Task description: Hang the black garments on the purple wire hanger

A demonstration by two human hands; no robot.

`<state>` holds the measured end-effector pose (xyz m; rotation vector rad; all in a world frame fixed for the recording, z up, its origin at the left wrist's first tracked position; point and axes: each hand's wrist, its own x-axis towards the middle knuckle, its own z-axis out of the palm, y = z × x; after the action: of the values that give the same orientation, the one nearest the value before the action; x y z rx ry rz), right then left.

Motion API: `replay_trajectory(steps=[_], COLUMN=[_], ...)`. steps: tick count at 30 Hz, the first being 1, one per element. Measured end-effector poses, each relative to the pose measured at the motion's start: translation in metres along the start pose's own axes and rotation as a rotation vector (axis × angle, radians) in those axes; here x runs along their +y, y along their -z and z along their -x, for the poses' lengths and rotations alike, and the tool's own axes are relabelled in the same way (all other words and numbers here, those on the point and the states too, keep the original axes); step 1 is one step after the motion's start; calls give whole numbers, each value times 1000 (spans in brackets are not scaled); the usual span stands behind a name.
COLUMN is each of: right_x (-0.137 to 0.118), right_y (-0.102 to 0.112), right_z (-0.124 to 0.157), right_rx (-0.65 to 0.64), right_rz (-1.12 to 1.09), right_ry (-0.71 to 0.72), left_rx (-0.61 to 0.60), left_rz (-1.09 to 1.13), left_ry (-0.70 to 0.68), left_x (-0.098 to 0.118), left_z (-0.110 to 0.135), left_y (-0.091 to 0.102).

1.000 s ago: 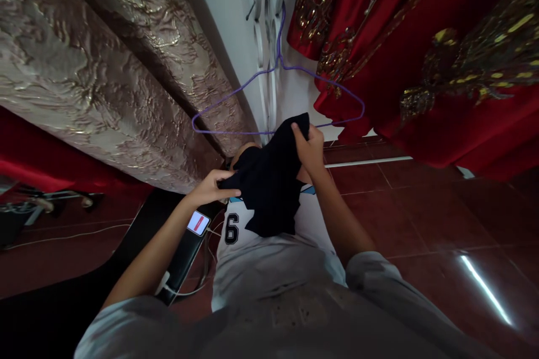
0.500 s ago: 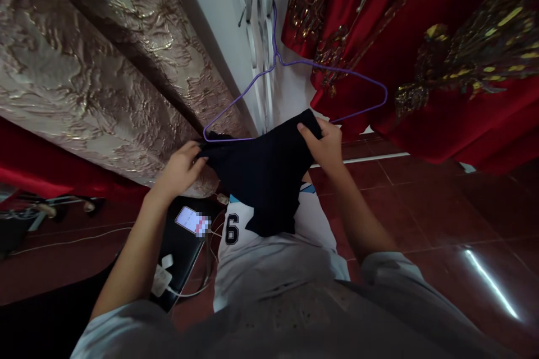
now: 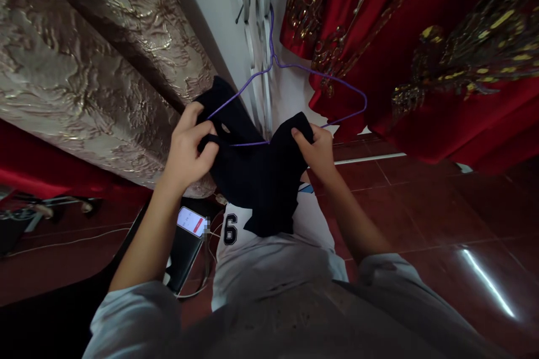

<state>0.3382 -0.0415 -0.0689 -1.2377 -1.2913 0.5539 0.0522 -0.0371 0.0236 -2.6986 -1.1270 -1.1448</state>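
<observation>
A dark navy garment [image 3: 261, 179] hangs between my two hands, its lower part over my lap; its exact kind does not show. My left hand [image 3: 191, 146] is closed on the garment's left edge, where the cloth is pulled up and opened. A purple wire hanger [image 3: 255, 74] hangs in front of me, its left corner inside the garment's opening. Pinched between the thumb and fingers of my right hand [image 3: 318, 148] is the garment's upper right edge. The hanger's right corner sticks out above that hand, outside the cloth.
The hanger's hook meets a white metal rack [image 3: 263, 39] by the wall. Gold-patterned fabric [image 3: 138, 67] hangs on the left, red embroidered cloth [image 3: 357, 22] on the right. Below left, a lit phone [image 3: 191, 221] lies on a black surface [image 3: 185, 255] beside cables. Red tiles [image 3: 421, 207] cover the floor.
My left hand has moved up and right, lifting the garment's left edge over the hanger's left corner. The hanger has shifted slightly left; my right hand keeps its hold, moving slightly left.
</observation>
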Motion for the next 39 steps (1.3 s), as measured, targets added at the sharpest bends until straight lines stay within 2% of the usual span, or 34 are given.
replay_trajectory(steps=[3,6,11,16,19,22,24,26,30,32,36,39], right_x=[-3,-5,-6,-5,-6,-12,-15,-16,-13,-9,2,11], right_y=[-5,-3,11,32,43,57,70,85,110,115,113,108], right_z=[6,9,10,9,6,-5,-18,-33,-54,-59,-67,-73], right_rx=[-32,-76,-147,-90,48,320,436,418,191,208,332,266], right_rz=[-36,-7,26,11,57,90,72,58,165,187,89,115], right_ry=[-8,26,83,152,185,261,297,296,209,184,206,224], left_rx=[-26,-34,8,-89,-118,-133,-140,-128,-68,-94,-156,-127], left_rz=[-50,-94,-113,-124,-150,-169,-173,-169,-164,-144,-74,-58], left_ry=[10,72,169,226,234,218,201,185,190,216,259,262], left_x=[13,15,-8,-23,-20,-15,-14,-14,-18,-20,-23,-24], left_z=[-13,-23,-28,-29,-33,-38,-40,-40,-37,-36,-34,-32], left_y=[-8,-18,-24,-22,-20,-17,-16,-15,-17,-19,-25,-28])
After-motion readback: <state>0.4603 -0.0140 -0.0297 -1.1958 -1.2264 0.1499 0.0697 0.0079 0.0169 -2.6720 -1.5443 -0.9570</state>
